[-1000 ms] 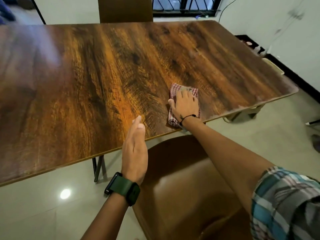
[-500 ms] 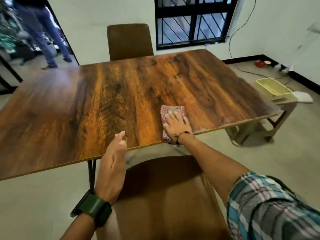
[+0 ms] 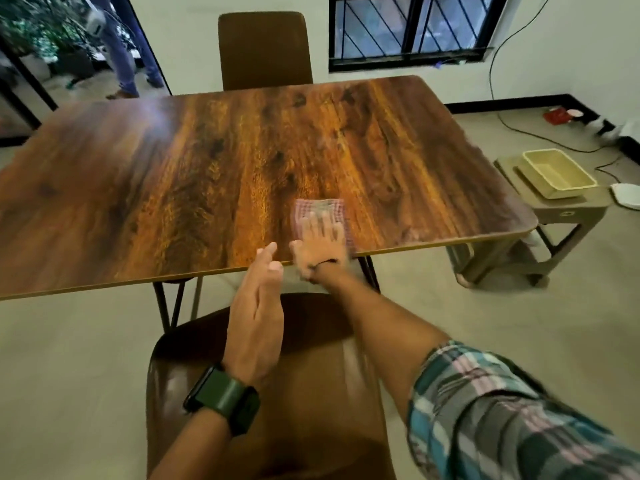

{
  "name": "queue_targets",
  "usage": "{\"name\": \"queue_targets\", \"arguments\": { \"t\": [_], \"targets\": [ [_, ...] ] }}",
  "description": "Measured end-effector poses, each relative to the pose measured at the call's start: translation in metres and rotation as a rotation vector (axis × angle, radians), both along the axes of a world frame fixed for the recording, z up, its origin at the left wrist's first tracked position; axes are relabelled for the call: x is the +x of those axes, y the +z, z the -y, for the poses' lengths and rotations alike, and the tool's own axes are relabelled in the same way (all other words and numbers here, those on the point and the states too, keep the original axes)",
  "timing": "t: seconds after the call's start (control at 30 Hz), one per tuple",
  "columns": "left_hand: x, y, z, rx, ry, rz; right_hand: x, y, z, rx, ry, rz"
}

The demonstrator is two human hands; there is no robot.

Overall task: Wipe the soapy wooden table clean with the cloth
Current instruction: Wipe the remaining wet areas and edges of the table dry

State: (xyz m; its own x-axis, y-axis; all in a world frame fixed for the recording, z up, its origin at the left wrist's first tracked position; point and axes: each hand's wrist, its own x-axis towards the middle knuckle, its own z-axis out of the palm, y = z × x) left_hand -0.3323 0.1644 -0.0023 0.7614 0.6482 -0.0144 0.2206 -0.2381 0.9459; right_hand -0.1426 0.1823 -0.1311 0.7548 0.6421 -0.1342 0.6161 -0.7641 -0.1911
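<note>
A dark wooden table (image 3: pixel 194 188) fills the middle of the view. A folded red-and-white checked cloth (image 3: pixel 320 208) lies flat on it close to the near edge. My right hand (image 3: pixel 320 242) presses down on the cloth with fingers spread; it is blurred. My left hand (image 3: pixel 256 317) hovers edge-up just in front of the table's near edge, fingers straight and together, holding nothing. No soap is clearly visible on the wood.
A brown chair (image 3: pixel 311 393) stands right below my arms, another chair (image 3: pixel 265 50) at the far side. To the right, a low stool (image 3: pixel 568 211) carries a yellow tray (image 3: pixel 557 173). Cables run along the floor. A person's legs (image 3: pixel 121 53) show in the doorway.
My right hand and the cloth have slid left along the near edge, closer to my left hand. The view has pulled back and tilted up.
</note>
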Motion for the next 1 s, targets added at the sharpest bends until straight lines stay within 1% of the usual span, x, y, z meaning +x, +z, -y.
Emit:
{"name": "queue_targets", "arguments": {
  "t": [0.1,0.2,0.3,0.43,0.5,0.57,0.67,0.73,0.9,1.0],
  "targets": [
    [0.012,-0.014,0.015,-0.004,-0.006,0.0,-0.026,-0.003,-0.016,-0.022,0.155,-0.021],
    [0.025,-0.024,0.031,-0.055,-0.043,-0.019,-0.004,0.003,0.011,-0.005,0.201,-0.081],
    [0.042,-0.028,0.045,-0.104,-0.069,-0.052,0.033,0.008,0.061,-0.007,0.124,-0.116],
    [0.07,-0.02,0.055,-0.106,-0.117,-0.052,0.094,0.011,0.151,-0.015,-0.126,-0.08],
    [0.08,-0.019,0.059,-0.116,-0.118,-0.036,0.118,0.011,0.191,-0.035,-0.224,-0.092],
    [0.088,-0.021,0.064,-0.131,-0.122,-0.027,0.132,0.011,0.211,-0.052,-0.259,-0.1],
    [0.096,-0.028,0.071,-0.141,-0.094,-0.024,0.135,0.008,0.207,-0.053,-0.27,-0.089],
    [0.105,-0.035,0.074,-0.146,-0.05,-0.022,0.127,0.004,0.192,-0.054,-0.211,-0.054],
    [0.159,-0.057,0.098,-0.189,0.071,-0.028,0.104,-0.004,0.134,-0.017,0.146,-0.052],
    [0.191,-0.059,0.116,-0.214,0.159,-0.024,0.107,-0.003,0.133,0.013,0.263,-0.063]
  ]
}}
